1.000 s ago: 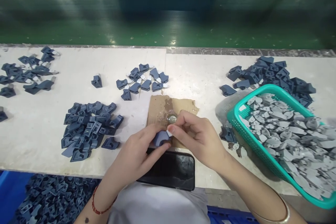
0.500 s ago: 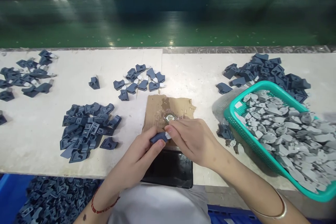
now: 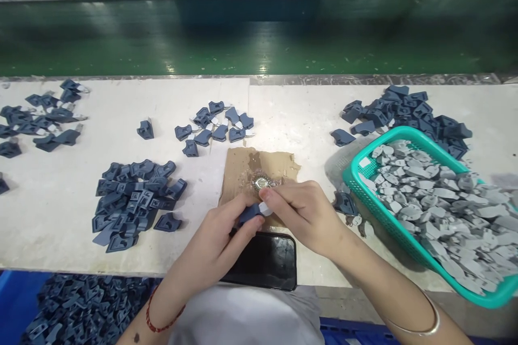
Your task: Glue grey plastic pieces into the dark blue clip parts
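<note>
Near the table's front edge, my left hand (image 3: 224, 229) is closed on a dark blue plastic part (image 3: 250, 213), pinched between thumb and fingers. Against its right end, my right hand (image 3: 305, 213) pinches a light grey piece (image 3: 264, 208); how far the two pieces fit together is hidden by the fingers. Just beyond the fingertips, a small round metal item (image 3: 261, 183) lies on a brown cardboard sheet (image 3: 238, 167) with wet-looking stains. Below my hands lies a black phone-like slab (image 3: 271, 261).
A green basket (image 3: 388, 221) of grey pieces stands at the right. Blue parts lie in piles at left (image 3: 137, 199), back centre (image 3: 220, 132) and back right (image 3: 404, 113). A blue bin (image 3: 20, 296) of parts sits at the lower left. A green belt (image 3: 259, 43) runs behind.
Both hands have shifted slightly; the blue part has moved a little right. More of the grey piece shows between the fingers. The view has tilted slightly.
</note>
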`<state>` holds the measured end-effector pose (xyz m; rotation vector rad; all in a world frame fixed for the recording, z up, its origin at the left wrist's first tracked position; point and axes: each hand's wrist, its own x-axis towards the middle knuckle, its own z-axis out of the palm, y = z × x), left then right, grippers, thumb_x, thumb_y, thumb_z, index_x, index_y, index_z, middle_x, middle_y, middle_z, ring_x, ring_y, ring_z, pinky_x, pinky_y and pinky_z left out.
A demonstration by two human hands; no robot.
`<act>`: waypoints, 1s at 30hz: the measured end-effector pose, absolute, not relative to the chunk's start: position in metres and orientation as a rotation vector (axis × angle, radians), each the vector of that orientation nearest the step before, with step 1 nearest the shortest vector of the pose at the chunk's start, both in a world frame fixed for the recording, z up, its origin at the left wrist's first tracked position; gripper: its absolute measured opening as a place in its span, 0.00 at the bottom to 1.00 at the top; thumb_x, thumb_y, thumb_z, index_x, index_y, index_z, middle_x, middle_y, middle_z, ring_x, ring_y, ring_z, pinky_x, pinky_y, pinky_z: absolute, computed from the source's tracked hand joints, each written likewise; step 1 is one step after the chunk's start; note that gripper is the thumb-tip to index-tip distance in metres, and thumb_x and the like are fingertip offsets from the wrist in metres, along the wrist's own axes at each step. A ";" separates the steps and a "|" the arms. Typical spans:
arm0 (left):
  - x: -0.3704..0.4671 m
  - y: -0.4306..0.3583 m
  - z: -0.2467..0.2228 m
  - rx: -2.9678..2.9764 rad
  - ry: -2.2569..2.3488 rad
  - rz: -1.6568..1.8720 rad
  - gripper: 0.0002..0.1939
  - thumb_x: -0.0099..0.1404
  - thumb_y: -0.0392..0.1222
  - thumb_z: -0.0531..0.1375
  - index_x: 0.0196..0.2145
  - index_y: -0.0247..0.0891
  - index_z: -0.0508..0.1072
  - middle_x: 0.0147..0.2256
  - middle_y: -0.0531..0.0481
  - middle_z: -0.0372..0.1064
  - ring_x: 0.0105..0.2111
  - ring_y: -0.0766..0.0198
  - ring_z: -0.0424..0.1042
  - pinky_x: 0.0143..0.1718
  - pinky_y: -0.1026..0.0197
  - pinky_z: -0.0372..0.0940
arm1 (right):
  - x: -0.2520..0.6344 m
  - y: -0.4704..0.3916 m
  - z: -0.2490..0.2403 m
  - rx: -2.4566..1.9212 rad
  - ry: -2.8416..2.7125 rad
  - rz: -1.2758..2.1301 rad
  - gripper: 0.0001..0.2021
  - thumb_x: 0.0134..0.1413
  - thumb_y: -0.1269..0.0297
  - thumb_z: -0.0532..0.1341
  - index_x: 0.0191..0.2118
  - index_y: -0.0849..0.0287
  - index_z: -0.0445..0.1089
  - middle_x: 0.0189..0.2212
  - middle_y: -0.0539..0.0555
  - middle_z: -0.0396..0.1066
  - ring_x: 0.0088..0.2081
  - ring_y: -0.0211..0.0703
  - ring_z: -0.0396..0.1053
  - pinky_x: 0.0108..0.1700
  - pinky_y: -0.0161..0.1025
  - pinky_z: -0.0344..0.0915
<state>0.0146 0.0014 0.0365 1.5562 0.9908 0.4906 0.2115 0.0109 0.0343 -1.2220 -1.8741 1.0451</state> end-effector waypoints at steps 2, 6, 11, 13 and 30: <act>0.015 0.000 0.035 1.539 0.970 0.531 0.10 0.78 0.46 0.51 0.44 0.41 0.69 0.31 0.55 0.68 0.32 0.65 0.68 0.37 0.64 0.61 | 0.210 0.010 0.034 -1.162 -1.915 1.010 0.26 0.74 0.59 0.49 0.23 0.57 0.68 0.17 0.48 0.65 0.21 0.34 0.59 0.26 0.35 0.54; 0.019 -0.006 0.029 1.444 0.965 0.585 0.12 0.78 0.47 0.51 0.44 0.40 0.70 0.29 0.55 0.65 0.29 0.67 0.65 0.33 0.64 0.60 | 0.208 0.009 0.030 -1.137 -2.041 0.737 0.25 0.75 0.62 0.46 0.25 0.58 0.68 0.18 0.50 0.68 0.21 0.35 0.62 0.27 0.35 0.55; 0.022 -0.006 0.030 1.398 1.040 0.576 0.15 0.77 0.50 0.52 0.44 0.39 0.73 0.30 0.53 0.68 0.30 0.64 0.65 0.32 0.63 0.61 | 0.207 0.010 0.030 -1.244 -2.122 0.701 0.25 0.75 0.59 0.45 0.27 0.57 0.68 0.20 0.50 0.69 0.23 0.37 0.65 0.28 0.36 0.55; 0.016 -0.001 0.034 1.456 1.113 0.577 0.14 0.76 0.50 0.53 0.45 0.40 0.74 0.33 0.51 0.71 0.32 0.62 0.68 0.34 0.62 0.62 | 0.213 0.012 0.038 -1.301 -2.082 0.751 0.24 0.75 0.56 0.46 0.26 0.56 0.65 0.20 0.50 0.68 0.23 0.37 0.65 0.28 0.36 0.55; -0.099 0.083 0.045 2.089 1.942 0.191 0.31 0.72 0.58 0.53 0.63 0.35 0.67 0.59 0.31 0.65 0.61 0.32 0.62 0.60 0.35 0.59 | 0.330 0.006 0.032 -2.672 -1.864 0.440 0.18 0.64 0.57 0.50 0.47 0.59 0.73 0.47 0.65 0.76 0.40 0.61 0.74 0.33 0.48 0.66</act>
